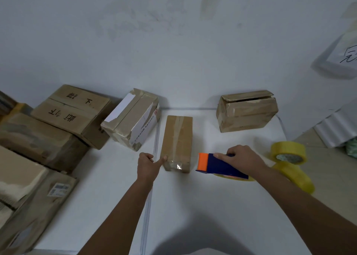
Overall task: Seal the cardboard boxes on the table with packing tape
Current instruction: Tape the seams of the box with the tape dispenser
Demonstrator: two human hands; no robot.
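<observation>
A narrow cardboard box (177,140) lies in the middle of the white table (202,206), with tape running along its top seam and over its near end. My left hand (148,165) touches the box's near left corner with the thumb, the other fingers curled. To the right, my right hand (242,157) grips a blue tape dispenser (220,165) with an orange front, which rests on the table with yellow tape under it. A second box (246,111) with loose top flaps stands at the back right. A taped box (131,118) leans at the back left.
Several larger cardboard boxes (71,113) are stacked along the left side. Two yellow tape rolls (288,152) lie at the table's right edge. A white wall is close behind the table. White corrugated sheet (336,129) stands at the far right.
</observation>
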